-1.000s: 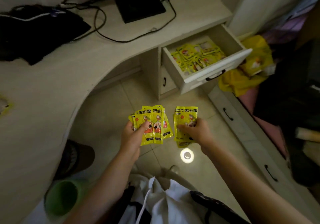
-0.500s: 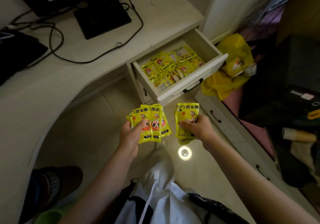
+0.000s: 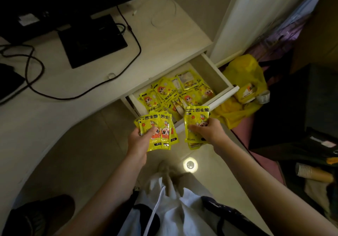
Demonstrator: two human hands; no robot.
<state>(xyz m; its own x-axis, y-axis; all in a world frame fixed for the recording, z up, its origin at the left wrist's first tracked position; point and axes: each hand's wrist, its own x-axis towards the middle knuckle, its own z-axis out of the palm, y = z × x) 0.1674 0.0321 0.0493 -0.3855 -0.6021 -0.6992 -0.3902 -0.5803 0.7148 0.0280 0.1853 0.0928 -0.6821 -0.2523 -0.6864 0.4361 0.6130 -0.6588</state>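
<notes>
My left hand [image 3: 140, 140] grips a fanned bunch of yellow hand-warmer packets [image 3: 161, 131]. My right hand [image 3: 206, 131] holds a smaller stack of the same yellow packets [image 3: 196, 117]. Both bunches hang just in front of the open white drawer [image 3: 222, 96], which is set under the desk and holds several more yellow packets [image 3: 173, 93] in a loose pile. The right-hand stack overlaps the drawer's front edge in the view.
The pale curved desk [image 3: 54, 118] carries a dark monitor base [image 3: 91, 40] and black cables [image 3: 36, 85]. A yellow plastic bag [image 3: 243, 82] lies right of the drawer. A dark box [image 3: 300, 107] and stacked paper cups [image 3: 307, 170] sit at right. A small round light [image 3: 190, 164] lies on the floor.
Both hands, still holding their packets, have come closer to the open drawer as the view shifted toward it. The grips look the same.
</notes>
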